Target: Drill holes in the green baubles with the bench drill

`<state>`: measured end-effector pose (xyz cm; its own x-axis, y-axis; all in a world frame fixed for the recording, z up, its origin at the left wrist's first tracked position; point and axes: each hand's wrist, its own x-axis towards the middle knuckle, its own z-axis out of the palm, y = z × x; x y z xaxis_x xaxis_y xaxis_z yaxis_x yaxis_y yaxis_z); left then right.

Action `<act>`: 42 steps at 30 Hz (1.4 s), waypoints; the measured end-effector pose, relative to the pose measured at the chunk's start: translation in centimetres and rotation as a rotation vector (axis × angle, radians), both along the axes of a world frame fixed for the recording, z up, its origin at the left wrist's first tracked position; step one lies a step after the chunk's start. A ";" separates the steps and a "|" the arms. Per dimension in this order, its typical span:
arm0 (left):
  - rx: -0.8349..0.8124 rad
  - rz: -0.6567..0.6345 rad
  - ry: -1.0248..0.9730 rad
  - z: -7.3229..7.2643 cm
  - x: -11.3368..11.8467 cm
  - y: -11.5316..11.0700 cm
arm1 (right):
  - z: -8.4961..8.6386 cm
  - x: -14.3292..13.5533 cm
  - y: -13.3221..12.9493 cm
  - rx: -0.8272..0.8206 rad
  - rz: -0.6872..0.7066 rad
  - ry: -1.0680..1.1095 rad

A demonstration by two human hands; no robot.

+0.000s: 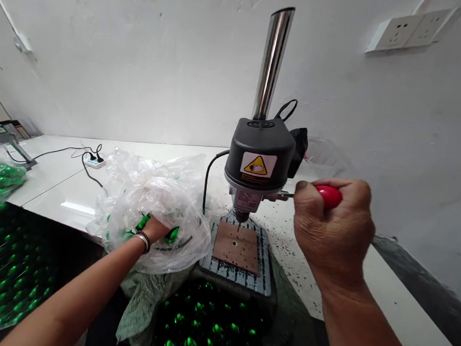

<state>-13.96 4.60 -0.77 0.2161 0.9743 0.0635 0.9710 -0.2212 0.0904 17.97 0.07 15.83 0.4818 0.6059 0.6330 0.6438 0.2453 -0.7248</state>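
Observation:
My right hand (334, 225) is wrapped round the red knob (329, 197) on the lever of a small bench drill press (258, 154). Below its chuck and thin bit lies a brown square plate (237, 246) with a small hole, on the grey slotted base (265, 262). My left hand (155, 230), with a bracelet at the wrist, reaches into a clear plastic bag (148, 187). Its fingers are hidden there, among shiny green pieces (172, 235) whose kind I cannot make out.
Dark shavings (288, 253) are scattered over the white table (64, 174) right of the base. Many rounded, shiny green pieces (217, 328) lie below the table edge, more (4, 266) at left. A power strip (95, 161) with plugs sits behind the bag; its cable crosses the table.

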 end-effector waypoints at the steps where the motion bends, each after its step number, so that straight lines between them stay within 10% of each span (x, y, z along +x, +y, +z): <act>1: -0.026 0.001 0.019 0.5 0.0 0.0 | -0.1 0.0 0.0 0.005 0.003 -0.003; 12: -0.443 -0.055 0.144 9.6 1.5 -1.9 | -0.5 0.1 0.3 0.075 0.011 -0.015; 18: -0.555 -0.037 -0.493 13.0 1.9 -3.2 | -0.5 -0.1 0.3 0.101 0.015 -0.028; 24: -0.347 0.290 -1.240 10.1 2.8 -0.6 | -0.1 -0.2 0.0 0.044 0.023 -0.010; 30: -0.401 0.225 -1.713 9.3 4.8 -3.7 | 0.0 -0.2 -0.2 0.031 0.027 -0.025; 42: -0.550 0.128 -1.571 4.9 11.4 -7.5 | -0.4 0.0 -0.3 0.063 0.036 -0.068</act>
<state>-2.53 -2.89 4.16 0.2006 0.9578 -0.2057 -0.1257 0.2334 0.9642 17.94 -0.21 15.40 0.4148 0.5802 0.7009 0.6809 0.3131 -0.6621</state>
